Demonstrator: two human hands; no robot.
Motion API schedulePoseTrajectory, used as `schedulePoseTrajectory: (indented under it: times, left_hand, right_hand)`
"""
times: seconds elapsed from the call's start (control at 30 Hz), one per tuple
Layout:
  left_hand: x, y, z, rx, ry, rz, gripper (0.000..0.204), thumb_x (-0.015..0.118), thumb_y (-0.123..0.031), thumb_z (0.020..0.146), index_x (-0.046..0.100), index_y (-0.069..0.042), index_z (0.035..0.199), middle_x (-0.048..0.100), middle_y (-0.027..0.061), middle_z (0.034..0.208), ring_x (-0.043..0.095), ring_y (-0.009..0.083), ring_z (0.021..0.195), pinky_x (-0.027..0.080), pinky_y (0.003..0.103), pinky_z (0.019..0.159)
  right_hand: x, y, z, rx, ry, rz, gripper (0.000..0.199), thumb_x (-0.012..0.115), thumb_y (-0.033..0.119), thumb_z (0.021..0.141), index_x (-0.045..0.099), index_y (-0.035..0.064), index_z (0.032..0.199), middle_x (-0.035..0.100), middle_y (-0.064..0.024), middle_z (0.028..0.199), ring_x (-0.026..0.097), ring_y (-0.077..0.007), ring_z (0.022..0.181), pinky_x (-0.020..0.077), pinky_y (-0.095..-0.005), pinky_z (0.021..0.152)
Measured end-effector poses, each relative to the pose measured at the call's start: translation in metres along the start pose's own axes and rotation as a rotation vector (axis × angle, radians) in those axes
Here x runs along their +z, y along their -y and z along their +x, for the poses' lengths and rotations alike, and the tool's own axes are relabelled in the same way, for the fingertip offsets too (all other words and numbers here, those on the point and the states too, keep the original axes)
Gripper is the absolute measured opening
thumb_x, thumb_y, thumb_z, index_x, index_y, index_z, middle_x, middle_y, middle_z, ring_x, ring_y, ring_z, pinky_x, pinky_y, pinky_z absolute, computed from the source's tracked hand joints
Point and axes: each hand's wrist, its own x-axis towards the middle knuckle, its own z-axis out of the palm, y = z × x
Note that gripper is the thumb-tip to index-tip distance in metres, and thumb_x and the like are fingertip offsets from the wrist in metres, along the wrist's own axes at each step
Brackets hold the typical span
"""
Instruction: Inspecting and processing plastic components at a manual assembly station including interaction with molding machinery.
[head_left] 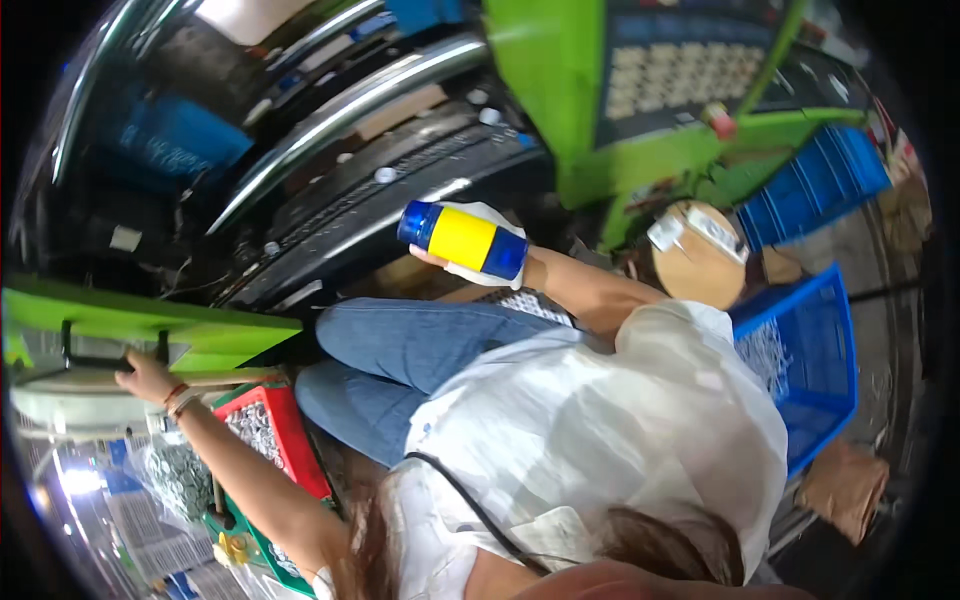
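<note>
**Yellow-and-blue can held up over our lap**

Yellow wraps the middle of the spray can, with glossy blue at both ends; it is a smooth cylinder. We hold it in our right hand, which wears a white cloth glove, the fingers curled around the can's underside and far side. The can lies nearly level, its long axis running left to right with the left end slightly farther and higher; the blue cap end points left toward the dark machine bed. It hangs in the air above our knees, touching nothing but the glove.

Our left hand is bare, with a band at the wrist, and rests on the edge of a pale handle or tray rim just below the green machine frame; its fingers are bent over that edge, though we cannot tell how firmly they grip.

Room is tight. Shiny curved metal bars cross far behind the can, and a green upright stands just right of it. Near left, a red crate holds small grey metal parts. To the right sits a blue ribbed plastic crate, and a round brown cardboard disc lies beyond our right forearm. Our blue denim legs fill the middle.
</note>
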Motion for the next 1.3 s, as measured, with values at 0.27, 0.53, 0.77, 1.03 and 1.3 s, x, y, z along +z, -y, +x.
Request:
schedulePoseTrajectory:
  times: [0.27, 0.53, 0.77, 1.03, 1.3]
  left_hand:
    - [0.008, -0.016, 0.003, -0.171, 0.034, -0.226, 0.051, 0.061, -0.025, 0.081, 0.051, 0.013, 0.113, 0.06, 0.0205, 0.102, 0.06, 0.0239, 0.082, 0.051, 0.037, 0.071]
    - [-0.007, -0.137, -0.09, -0.041, 0.263, -0.337, 0.045, 0.059, -0.023, 0.087, 0.05, 0.013, 0.113, 0.058, 0.0196, 0.108, 0.06, 0.022, 0.092, 0.051, 0.035, 0.08]
    - [-0.012, -0.204, -0.145, 0.136, 0.368, -0.504, 0.029, 0.061, -0.012, 0.091, 0.055, 0.01, 0.109, 0.058, 0.017, 0.11, 0.061, 0.0213, 0.097, 0.054, 0.032, 0.081]
    - [-0.015, -0.261, -0.18, 0.164, 0.8, -0.831, 0.021, 0.052, -0.003, 0.093, 0.053, 0.01, 0.11, 0.053, 0.017, 0.118, 0.057, 0.0211, 0.109, 0.049, 0.037, 0.098]
    - [-0.01, -0.342, -0.232, 0.86, 0.967, -0.837, 0.02, 0.049, 0.005, 0.091, 0.055, 0.012, 0.109, 0.051, 0.0197, 0.119, 0.056, 0.0276, 0.11, 0.049, 0.038, 0.099]
  right_hand:
    - [-0.121, -0.037, -0.173, 0.865, 0.119, -0.534, 0.025, 0.063, 0.027, 0.08, 0.062, 0.0109, 0.099, 0.065, -0.0176, 0.093, 0.062, -0.0372, 0.092, 0.0491, -0.0421, 0.078]
    - [-0.249, -0.092, -0.34, 1.653, -0.153, -1.021, 0.036, 0.054, 0.033, 0.082, 0.063, 0.0147, 0.112, 0.065, -0.0172, 0.108, 0.061, -0.0363, 0.1, 0.0484, -0.0449, 0.084]
    - [-0.308, -0.078, -0.421, 1.891, -0.286, -1.174, 0.04, 0.057, 0.024, 0.085, 0.055, 0.0175, 0.125, 0.063, -0.0162, 0.114, 0.061, -0.0318, 0.105, 0.0484, -0.0419, 0.089]
    - [-0.336, -0.112, -0.43, 1.798, -0.391, -1.297, 0.033, 0.055, 0.02, 0.087, 0.057, 0.0142, 0.119, 0.059, -0.0152, 0.118, 0.059, -0.0334, 0.107, 0.0481, -0.0434, 0.089]
    - [-0.315, -0.103, -0.426, 1.608, -0.522, -1.512, 0.032, 0.056, 0.024, 0.084, 0.057, 0.0146, 0.115, 0.056, -0.0098, 0.119, 0.054, -0.0281, 0.111, 0.0408, -0.0442, 0.095]
